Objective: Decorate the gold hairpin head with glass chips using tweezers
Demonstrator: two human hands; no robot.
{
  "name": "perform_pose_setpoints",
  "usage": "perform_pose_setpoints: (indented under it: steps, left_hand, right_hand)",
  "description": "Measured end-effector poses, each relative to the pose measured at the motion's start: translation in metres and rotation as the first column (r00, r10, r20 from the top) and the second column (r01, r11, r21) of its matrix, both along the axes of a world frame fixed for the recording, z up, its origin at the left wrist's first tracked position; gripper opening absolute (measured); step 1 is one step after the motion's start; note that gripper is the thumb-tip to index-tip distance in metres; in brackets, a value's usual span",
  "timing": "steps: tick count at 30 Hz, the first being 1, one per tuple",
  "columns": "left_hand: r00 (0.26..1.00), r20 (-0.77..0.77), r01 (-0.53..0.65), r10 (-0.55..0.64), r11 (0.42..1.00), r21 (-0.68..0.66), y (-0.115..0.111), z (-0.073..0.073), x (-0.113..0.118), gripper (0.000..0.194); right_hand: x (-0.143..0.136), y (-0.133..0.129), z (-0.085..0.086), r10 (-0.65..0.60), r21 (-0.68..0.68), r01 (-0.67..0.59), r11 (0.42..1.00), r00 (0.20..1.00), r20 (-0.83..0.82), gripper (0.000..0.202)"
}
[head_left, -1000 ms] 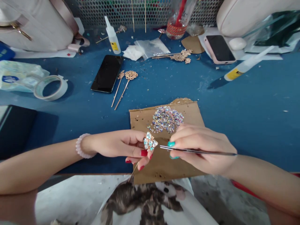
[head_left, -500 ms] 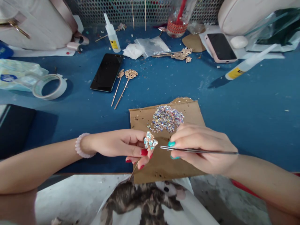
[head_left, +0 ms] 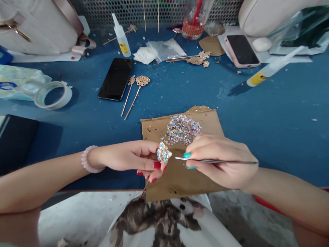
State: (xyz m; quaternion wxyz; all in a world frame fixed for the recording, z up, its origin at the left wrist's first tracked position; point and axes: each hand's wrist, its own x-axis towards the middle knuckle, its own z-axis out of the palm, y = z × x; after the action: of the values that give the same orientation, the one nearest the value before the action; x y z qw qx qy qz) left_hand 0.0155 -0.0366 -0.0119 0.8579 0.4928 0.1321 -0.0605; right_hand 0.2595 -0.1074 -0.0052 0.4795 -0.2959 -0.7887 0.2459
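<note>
My left hand, with red nails, is closed on a hairpin whose ornament is covered in shiny stones; its thin stem slants down below the fingers. My right hand, with teal nails, pinches thin metal tweezers. Their tips point left, a short gap from the ornament, and look pressed together. Under both hands lies a brown cardboard sheet. A pile of small iridescent stones rests on its upper part, just beyond my hands.
Two gold hairpins lie beside a black phone. Glue bottles are at the back left and right. A tape roll sits at left, a pink phone at back right, and more hairpins at the back.
The tweezers' two tips, slightly apart before, now look together. The hairpin's ornament has turned slightly in my left hand. The whole view has shifted a little.
</note>
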Motion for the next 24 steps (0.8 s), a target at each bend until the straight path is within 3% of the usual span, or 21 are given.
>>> perform_pose_setpoints:
  steps: [7, 24]
  left_hand:
    - [0.999, 0.002, -0.044, 0.044, 0.999, -0.012, 0.0015, -0.0005, -0.0005, 0.024]
    - [0.999, -0.038, -0.03, 0.032, 0.999, 0.039, -0.0004, 0.0002, -0.0003, 0.019]
  right_hand:
    - [0.0, -0.0001, -0.0012, 0.003, -0.002, -0.003, 1.0, 1.0, 0.0, 0.007]
    - [0.0004, -0.0007, 0.0014, 0.024, -0.012, -0.024, 1.0, 1.0, 0.011, 0.008]
